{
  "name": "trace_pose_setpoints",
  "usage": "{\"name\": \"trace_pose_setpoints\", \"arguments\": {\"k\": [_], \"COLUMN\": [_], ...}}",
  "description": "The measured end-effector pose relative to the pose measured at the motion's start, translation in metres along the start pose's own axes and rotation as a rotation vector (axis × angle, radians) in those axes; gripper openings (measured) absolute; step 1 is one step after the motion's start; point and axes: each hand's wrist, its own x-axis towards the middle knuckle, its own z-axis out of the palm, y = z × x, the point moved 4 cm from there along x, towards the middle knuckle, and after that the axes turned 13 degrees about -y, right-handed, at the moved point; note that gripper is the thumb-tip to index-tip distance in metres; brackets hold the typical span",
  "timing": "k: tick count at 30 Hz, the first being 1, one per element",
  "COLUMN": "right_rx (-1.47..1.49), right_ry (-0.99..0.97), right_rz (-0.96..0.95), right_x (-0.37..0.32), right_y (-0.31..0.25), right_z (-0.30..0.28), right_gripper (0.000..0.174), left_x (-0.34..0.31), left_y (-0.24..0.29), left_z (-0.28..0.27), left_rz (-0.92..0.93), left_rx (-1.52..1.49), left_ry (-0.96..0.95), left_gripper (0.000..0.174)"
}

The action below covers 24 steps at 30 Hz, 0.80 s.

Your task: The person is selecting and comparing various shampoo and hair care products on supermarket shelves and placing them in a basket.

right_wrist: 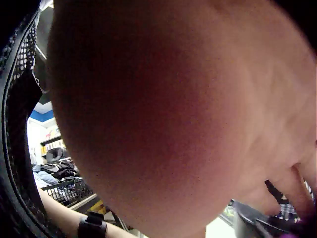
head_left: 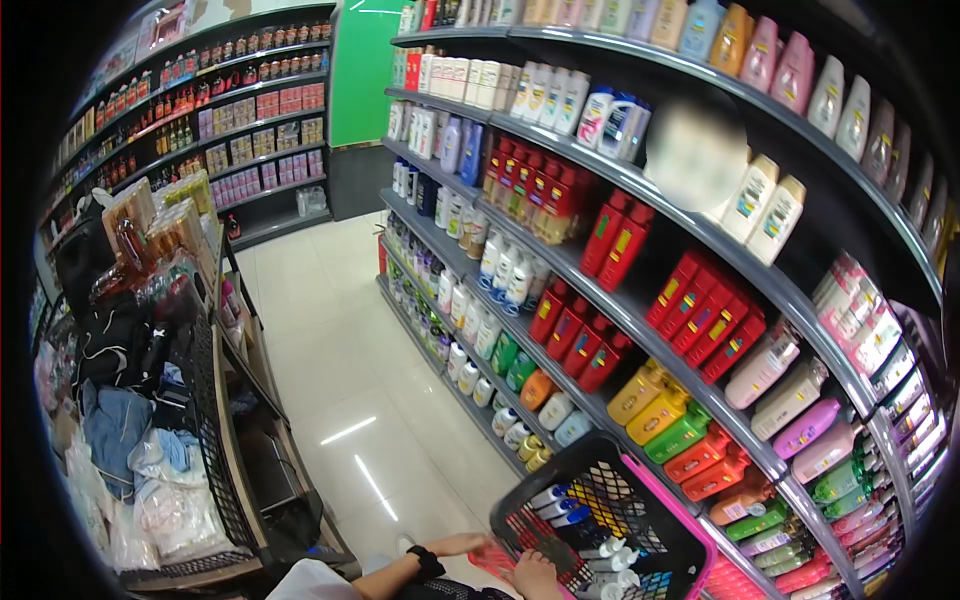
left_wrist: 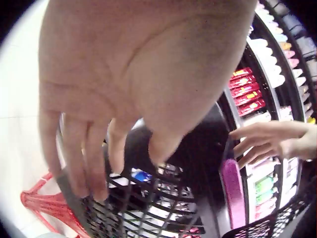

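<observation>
A black shopping basket [head_left: 625, 458] with a pink edge is at the lower right of the head view. Inside lie several bottles [head_left: 612, 555], some white-capped, some blue and white. My left hand [head_left: 462, 544], a black band on its wrist, is at the near-left side of the basket. In the left wrist view the left hand's palm [left_wrist: 148, 64] fills the top, its fingers reaching loosely down over the basket rim. My right hand [head_left: 535, 575] is by the near rim, its fingers [left_wrist: 250, 144] loosely bent and spread. The right wrist view mostly shows its palm [right_wrist: 163, 114].
Shelves of shampoo and lotion bottles [head_left: 620, 240] curve along the right. A cart [head_left: 205, 480] heaped with clothes and bags stands at the left. Tiled floor [head_left: 340, 360] runs between them. A red plastic object [left_wrist: 54, 201] is beside the basket. More stocked shelves [head_left: 265, 130] line the back.
</observation>
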Motion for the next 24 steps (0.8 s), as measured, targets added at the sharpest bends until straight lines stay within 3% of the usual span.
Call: {"name": "trace_pose_setpoints", "arguments": {"k": [1,2,3,5,7,8,10,12,14,15,17,18,21,24], "right_rx": [-0.039,0.007,-0.007,0.199,0.15,0.062,-0.039,-0.058,-0.155,-0.149,-0.077,-0.098,-0.199,-0.277], "right_ry": [-0.072,-0.12,-0.118,-0.034,-0.06,-0.094,-0.106,-0.167,-0.182,-0.211,-0.505,-0.561,-0.386,-0.312], "right_rz": [0.001,-0.203,-0.21,-0.516,-0.537,-0.558,-0.581,-0.646,-0.818,-0.832,-0.905,-0.893,-1.015,-1.1], "right_x": [0.018,0.024,0.039,0.063,0.081,0.096,0.103,0.106,0.124,0.126,0.122,0.12,0.129,0.149], "right_y": [-0.017,-0.05,-0.067,-0.104,-0.144,-0.173,-0.193,-0.216,-0.252,-0.265,-0.289,-0.301,-0.344,-0.363], "right_z": [0.001,-0.033,-0.047,-0.071,-0.074,-0.068,-0.066,-0.046,-0.024,-0.018,-0.012,-0.018,-0.025,-0.034], "right_gripper": [0.063,0.055,0.055,0.051,0.051,0.051,0.05,0.049,0.045,0.045,0.043,0.04,0.036,0.036], "left_x": [-0.006,-0.02,-0.036,-0.054,-0.105,-0.141,-0.191,-0.23,-0.269,-0.275,-0.286,-0.295,-0.328,-0.337], "left_y": [-0.021,-0.056,-0.09,-0.12,-0.122,-0.128,-0.116,-0.125,-0.136,-0.16,-0.186,-0.191,-0.214,-0.23], "left_z": [-0.009,-0.025,-0.042,-0.072,-0.123,-0.136,-0.159,-0.178,-0.175,-0.176,-0.168,-0.16,-0.14,-0.136], "left_rz": [0.063,-0.169,-0.4,-0.43,-0.266,-0.281,-0.238,-0.277,-0.366,-0.32,-0.341,-0.361,-0.324,-0.189], "left_rx": [0.117,0.09,0.059,-0.004,0.227,0.206,0.095,0.129,0.118,0.11,0.048,0.025,-0.254,-0.528], "left_ry": [-0.086,-0.107,-0.127,-0.089,0.426,0.454,0.916,1.092,1.049,1.028,0.955,0.953,0.889,1.031], "left_gripper": [0.073,0.068,0.063,0.056,0.047,0.047,0.039,0.032,0.035,0.036,0.038,0.038,0.04,0.033]}}
